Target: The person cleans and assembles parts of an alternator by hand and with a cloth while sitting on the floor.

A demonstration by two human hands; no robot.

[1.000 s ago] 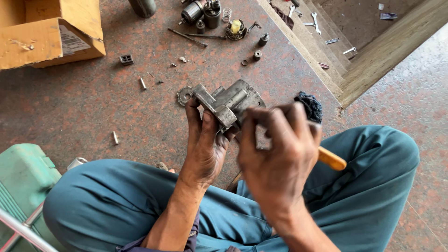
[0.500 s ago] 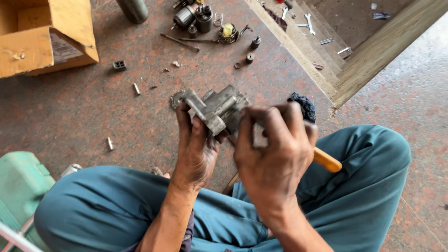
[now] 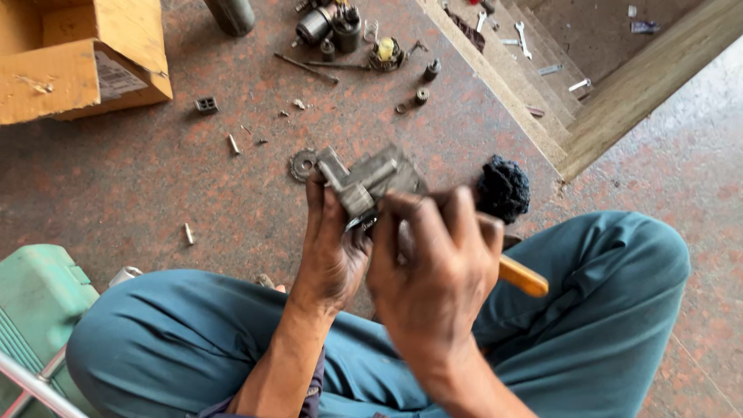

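Down on the floor, seen from the head camera, a person in teal trousers [image 3: 588,310] sits cross-legged on speckled reddish stone flooring [image 3: 139,186]. The left hand [image 3: 329,251] is wrapped around the underside of a grey, blocky cast-metal part [image 3: 370,179], fingers curled up its near side and thumb against it, holding it raised over the lap and tilted. The right hand [image 3: 433,271] is closed in a fist around a tool with an orange-yellow wooden handle [image 3: 522,277]; the handle sticks out to the right of the fist, and the working end is hidden behind the fingers where they meet the metal part, so I cannot tell what kind of tip it has.

Just beyond the right knuckles, a black crumpled rag-like lump [image 3: 503,187] lies on the floor. A small toothed metal gear [image 3: 302,165] lies on the floor just left of the held part. Further off, a cluster of dark greasy engine pieces [image 3: 340,31] sits near the top edge, with a thin metal rod [image 3: 306,68] beside it. An open brown cardboard box [image 3: 77,62] stands at the upper left, a small square black block [image 3: 206,104] near it. Loose short pins [image 3: 188,233] are scattered about. A green plastic case [image 3: 31,310] sits by the left knee. At upper right, a wooden step edge [image 3: 619,101] borders a lower area with spanners [image 3: 523,39].
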